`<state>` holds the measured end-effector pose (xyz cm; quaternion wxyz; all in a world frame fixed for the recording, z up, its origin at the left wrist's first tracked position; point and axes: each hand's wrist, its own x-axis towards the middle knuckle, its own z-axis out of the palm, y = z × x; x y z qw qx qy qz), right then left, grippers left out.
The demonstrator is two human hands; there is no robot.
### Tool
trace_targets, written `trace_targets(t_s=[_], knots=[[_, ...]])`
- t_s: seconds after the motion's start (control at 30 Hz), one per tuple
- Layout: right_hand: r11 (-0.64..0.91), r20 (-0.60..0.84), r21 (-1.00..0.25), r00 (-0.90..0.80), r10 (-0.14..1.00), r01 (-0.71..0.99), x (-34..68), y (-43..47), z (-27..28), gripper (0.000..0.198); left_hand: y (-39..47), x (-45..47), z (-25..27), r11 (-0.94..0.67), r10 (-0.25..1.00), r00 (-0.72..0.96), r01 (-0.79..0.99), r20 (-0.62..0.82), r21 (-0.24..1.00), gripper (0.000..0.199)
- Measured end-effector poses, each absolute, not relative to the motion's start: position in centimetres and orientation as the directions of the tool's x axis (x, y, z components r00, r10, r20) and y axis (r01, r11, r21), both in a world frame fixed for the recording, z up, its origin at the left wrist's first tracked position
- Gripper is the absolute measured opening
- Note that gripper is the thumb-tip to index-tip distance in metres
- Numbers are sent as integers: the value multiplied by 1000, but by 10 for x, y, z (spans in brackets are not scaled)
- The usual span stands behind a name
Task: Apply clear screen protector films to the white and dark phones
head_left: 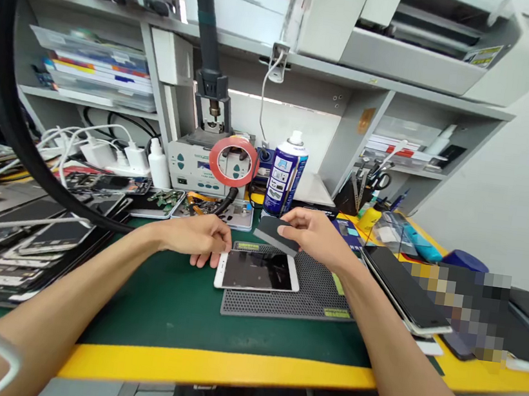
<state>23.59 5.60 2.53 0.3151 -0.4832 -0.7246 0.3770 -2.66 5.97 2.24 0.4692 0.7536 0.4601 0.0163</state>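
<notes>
A white-framed smartphone (259,271) with a dark screen lies face up on a grey honeycomb mat (315,292), its left end reaching past the mat's edge. My left hand (203,240) is at the phone's upper left corner, fingers curled, thumb and forefinger closed at that edge. Above the phone's far right side, my right hand (313,235) grips a dark grey flat rectangular block (277,233) between thumb and fingers. The block is tilted, and I cannot tell whether it touches the phone.
A blue-and-white spray can (286,175) stands behind my right hand. Red tape (234,160) leans before a grey control unit (191,165). Stacked phones and screens (44,240) crowd the left; more phones (403,288) lie right. A black hose (4,60) arches across the left.
</notes>
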Motion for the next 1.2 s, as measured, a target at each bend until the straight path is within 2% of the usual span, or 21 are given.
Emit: trace_targets(t_s=[0.13, 0.23, 0.33, 0.6, 0.97, 1.2], knots=[[421, 244, -699, -360, 901, 578, 239, 53, 27, 10, 60, -28, 21, -146, 705, 590, 663, -393, 734, 15], [530, 296, -498, -440, 848, 687, 234, 42, 30, 7, 61, -28, 21, -152, 706, 595, 656, -383, 740, 15], [585, 259, -323, -525, 811, 744, 225, 27, 33, 10, 62, -29, 19, -159, 708, 603, 644, -368, 749, 14], [706, 184, -46, -688, 702, 707, 201, -9, 31, 10, 63, -32, 14, -141, 708, 608, 621, -359, 771, 12], [734, 164, 51, -730, 663, 678, 187, -11, 20, 15, 64, -33, 14, -166, 705, 622, 612, -341, 773, 10], [723, 193, 67, -720, 667, 688, 183, 0, 15, 15, 63, -32, 14, -150, 710, 610, 619, -352, 771, 11]])
